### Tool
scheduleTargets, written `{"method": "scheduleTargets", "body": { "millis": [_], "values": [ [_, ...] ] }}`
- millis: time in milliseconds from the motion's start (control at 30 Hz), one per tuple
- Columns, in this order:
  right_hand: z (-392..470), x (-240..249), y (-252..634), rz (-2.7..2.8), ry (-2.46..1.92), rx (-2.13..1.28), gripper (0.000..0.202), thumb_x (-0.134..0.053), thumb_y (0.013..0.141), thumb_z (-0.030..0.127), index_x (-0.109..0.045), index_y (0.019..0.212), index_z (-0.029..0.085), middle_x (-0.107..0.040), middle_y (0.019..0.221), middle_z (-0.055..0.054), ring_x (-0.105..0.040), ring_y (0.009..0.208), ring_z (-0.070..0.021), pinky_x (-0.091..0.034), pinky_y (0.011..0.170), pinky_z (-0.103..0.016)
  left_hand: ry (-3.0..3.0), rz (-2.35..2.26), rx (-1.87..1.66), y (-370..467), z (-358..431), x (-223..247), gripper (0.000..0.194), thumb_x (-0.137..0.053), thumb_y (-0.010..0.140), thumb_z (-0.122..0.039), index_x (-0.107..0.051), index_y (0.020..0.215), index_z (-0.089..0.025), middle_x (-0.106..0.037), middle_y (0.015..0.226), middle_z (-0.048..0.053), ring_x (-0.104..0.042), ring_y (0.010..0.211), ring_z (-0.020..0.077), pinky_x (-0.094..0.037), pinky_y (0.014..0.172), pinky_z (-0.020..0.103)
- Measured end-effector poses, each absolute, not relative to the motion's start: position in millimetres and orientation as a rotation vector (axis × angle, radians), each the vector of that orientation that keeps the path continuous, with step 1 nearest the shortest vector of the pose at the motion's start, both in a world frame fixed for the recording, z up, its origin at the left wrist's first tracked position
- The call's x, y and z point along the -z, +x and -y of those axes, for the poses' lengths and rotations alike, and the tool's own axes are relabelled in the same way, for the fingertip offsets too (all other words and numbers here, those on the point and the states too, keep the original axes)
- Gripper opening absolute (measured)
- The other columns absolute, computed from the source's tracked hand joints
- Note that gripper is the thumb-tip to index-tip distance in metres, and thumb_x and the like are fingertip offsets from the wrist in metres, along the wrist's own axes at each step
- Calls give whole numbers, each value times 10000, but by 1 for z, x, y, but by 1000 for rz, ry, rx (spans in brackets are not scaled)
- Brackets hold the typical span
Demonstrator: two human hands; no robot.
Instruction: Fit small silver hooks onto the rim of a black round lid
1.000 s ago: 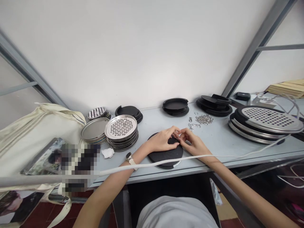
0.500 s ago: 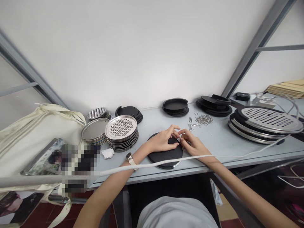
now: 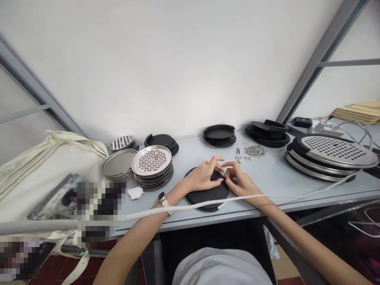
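Head cam, only view there is: hardly anything has moved over the last second. The left hand [image 3: 204, 177] stays flat on the round black plastic disc with a metal rim peeking out underneath [image 3: 208, 192], thumb and forefinger pinched at its far-right edge. The right hand [image 3: 241, 179] has crept in a touch closer, its fingertips now meeting the left's at the same spot on the rim. Something tiny seems pinched between them, maybe one of the clips, but it's too small to tell. So it looks like fiddly fitting work, still mid-step.

Just beyond the right hand lies the loose pile of small silver wire clips [image 3: 253, 150]. Off past the left wrist sits the stack of perforated round steel plates [image 3: 152, 166]. A white cable [image 3: 291, 194] crosses both forearms, near the grey table [image 3: 276, 174] edge.
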State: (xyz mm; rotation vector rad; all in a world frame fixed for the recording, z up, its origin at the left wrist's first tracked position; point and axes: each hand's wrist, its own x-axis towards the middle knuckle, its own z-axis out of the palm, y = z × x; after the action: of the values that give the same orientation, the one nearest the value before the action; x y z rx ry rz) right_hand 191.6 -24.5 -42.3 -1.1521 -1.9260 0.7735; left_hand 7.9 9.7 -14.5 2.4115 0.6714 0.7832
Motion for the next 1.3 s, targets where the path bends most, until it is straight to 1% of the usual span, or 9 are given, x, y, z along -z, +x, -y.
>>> {"method": "scheduleTargets", "body": {
  "millis": [133, 300, 633, 833, 1133, 1300],
  "values": [
    [23, 45, 192, 1915, -1146, -755, 262, -435, 863, 255, -365, 1114, 225, -466, 645, 44, -468, 579, -138, -408, 559, -248, 2431, -696, -781, 9, -11, 16, 570, -580, 770, -152, -267, 1244, -205, -609, 1039, 59, -580, 1029, 170, -398, 966, 361],
    [23, 45, 192, 1925, -1151, -753, 230, -418, 884, 297, -371, 1100, 230, -448, 621, 52, -458, 549, -138, -401, 553, -252, 2445, -733, -795, 8, -12, 17, 558, -576, 775, -157, -269, 1239, -205, -606, 1040, 59, -581, 1030, 174, -403, 962, 367],
    [27, 39, 191, 1949, -1121, -796, 288, -455, 863, 295, -360, 1128, 233, -449, 663, 49, -459, 567, -134, -402, 544, -245, 2455, -757, -783, 6, -12, 16, 522, -568, 796, -187, -281, 1232, -195, -604, 1048, 68, -583, 1030, 178, -417, 954, 355],
    [29, 37, 190, 2004, -1114, -782, 323, -442, 849, 243, -345, 1156, 222, -462, 717, 31, -456, 594, -132, -403, 567, -249, 2463, -760, -784, 5, -11, 14, 513, -564, 800, -180, -285, 1230, -191, -605, 1049, 71, -585, 1036, 178, -410, 962, 351],
    [26, 41, 192, 2012, -1135, -764, 293, -395, 846, 175, -342, 1132, 210, -444, 701, 40, -433, 585, -121, -384, 570, -233, 2484, -796, -792, 6, -11, 16, 517, -573, 794, -175, -292, 1227, -203, -609, 1058, 68, -582, 1040, 184, -401, 962, 356],
    [24, 43, 192, 2016, -1165, -722, 356, -363, 816, 107, -334, 1156, 208, -449, 718, 36, -453, 612, -125, -389, 607, -240, 2510, -812, -802, 6, -10, 14, 499, -562, 798, -168, -298, 1220, -201, -613, 1056, 63, -585, 1032, 180, -395, 963, 350]
  ]
}}
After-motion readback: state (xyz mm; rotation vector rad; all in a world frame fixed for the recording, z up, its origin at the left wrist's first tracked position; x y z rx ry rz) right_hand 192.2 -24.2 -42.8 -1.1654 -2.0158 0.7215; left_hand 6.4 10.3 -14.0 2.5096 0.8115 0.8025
